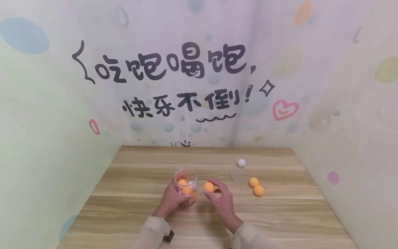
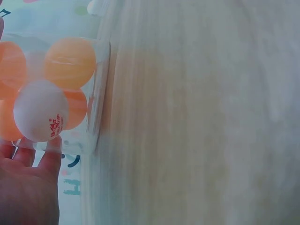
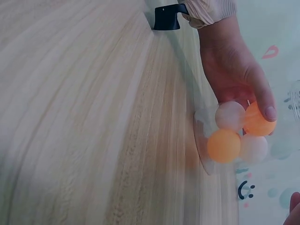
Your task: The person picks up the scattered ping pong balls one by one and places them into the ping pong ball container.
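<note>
My left hand (image 1: 171, 200) holds a clear plastic jar (image 1: 186, 170) upright, fingers and thumb wrapped round its side. Inside are several table tennis balls, orange and white; a white ball (image 2: 41, 110) in the left wrist view bears red print. Just right of the jar, the right hand (image 1: 224, 203) pinches an orange table tennis ball (image 1: 209, 187) between thumb and fingers, apart from the jar's wall. In the right wrist view, the left thumb lies along the jar in front of an orange ball (image 3: 259, 121). Only a fingertip of the right hand shows there.
A flat, clear round disc, perhaps the lid (image 1: 239, 174), lies on the wooden table (image 1: 130, 207) to the right. Behind it is a white ball (image 1: 241, 163); two orange balls (image 1: 258, 190) sit farther right. Printed curtains (image 1: 199, 131) enclose the back and sides.
</note>
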### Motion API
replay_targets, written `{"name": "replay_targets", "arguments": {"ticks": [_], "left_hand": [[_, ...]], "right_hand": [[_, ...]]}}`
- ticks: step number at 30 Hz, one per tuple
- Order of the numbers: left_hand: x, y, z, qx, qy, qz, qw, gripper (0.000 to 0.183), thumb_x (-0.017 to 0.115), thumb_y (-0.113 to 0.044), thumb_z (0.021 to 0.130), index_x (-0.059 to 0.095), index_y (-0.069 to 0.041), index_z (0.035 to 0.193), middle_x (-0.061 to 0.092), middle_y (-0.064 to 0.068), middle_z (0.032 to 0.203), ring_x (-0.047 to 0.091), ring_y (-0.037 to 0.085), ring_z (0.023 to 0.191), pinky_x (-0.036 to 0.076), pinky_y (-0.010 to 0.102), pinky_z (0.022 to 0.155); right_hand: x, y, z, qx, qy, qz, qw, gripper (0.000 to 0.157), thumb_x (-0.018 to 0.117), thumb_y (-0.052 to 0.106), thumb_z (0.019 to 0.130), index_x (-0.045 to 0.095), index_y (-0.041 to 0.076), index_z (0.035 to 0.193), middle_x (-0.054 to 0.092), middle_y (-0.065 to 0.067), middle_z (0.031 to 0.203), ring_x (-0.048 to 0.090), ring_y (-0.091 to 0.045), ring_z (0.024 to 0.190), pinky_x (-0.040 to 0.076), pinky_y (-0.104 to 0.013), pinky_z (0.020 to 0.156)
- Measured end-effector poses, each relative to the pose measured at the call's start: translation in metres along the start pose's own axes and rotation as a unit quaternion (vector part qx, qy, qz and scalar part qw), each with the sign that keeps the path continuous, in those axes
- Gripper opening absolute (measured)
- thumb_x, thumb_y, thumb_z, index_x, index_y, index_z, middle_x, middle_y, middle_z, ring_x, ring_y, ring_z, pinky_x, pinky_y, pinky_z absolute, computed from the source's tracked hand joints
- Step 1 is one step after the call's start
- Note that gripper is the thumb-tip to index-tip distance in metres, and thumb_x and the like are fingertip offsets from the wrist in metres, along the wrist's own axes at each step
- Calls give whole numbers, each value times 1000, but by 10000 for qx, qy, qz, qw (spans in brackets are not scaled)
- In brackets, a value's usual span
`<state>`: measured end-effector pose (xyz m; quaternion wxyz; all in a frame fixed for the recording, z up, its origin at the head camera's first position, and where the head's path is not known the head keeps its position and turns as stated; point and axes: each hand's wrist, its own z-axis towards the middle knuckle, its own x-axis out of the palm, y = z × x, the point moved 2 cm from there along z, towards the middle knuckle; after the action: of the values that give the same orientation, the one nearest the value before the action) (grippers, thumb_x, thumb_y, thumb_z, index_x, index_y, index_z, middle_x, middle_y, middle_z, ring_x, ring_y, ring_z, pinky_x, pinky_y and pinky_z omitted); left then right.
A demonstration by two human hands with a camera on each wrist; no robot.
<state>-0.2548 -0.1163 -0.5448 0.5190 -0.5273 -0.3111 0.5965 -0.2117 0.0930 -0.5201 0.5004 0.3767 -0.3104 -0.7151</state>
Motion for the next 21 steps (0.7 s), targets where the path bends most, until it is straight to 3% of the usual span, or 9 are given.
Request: {"name": "replay_targets", "arguments": {"ticks": [3,6,15,21], "left_hand": [[3,17,4,-44,-48,-23,10000,88,90,-9,66,41,-8,139,50,19,137,54,27,116,47,39,97],[3,24,5,-4,-52,-41,10000,88,91,-13,66,42,-11,138,51,17,136,55,24,114,48,37,96],[2,23,5,-29,-4,-45,10000,91,91,-22,67,40,-6,140,50,14,137,54,24,115,47,39,97],[2,22,5,-104,18,-54,9999,91,91,-22,68,40,-7,141,50,12,138,54,24,115,47,40,97]], "right_hand": [[2,0,0,-152,-42,21,9999,39,80,7,80,66,9,116,66,-1,112,59,-19,100,53,-45,79],[3,0,0,-216,-57,71,9997,38,79,7,80,66,8,116,67,-2,112,59,-20,100,53,-45,78],[9,3,3,-229,-15,31,9997,39,79,9,80,66,12,117,66,-1,113,60,-20,97,54,-36,78],[13,6,6,-187,2,58,9998,40,80,15,80,67,17,118,66,1,116,60,-18,102,53,-41,82]]}}
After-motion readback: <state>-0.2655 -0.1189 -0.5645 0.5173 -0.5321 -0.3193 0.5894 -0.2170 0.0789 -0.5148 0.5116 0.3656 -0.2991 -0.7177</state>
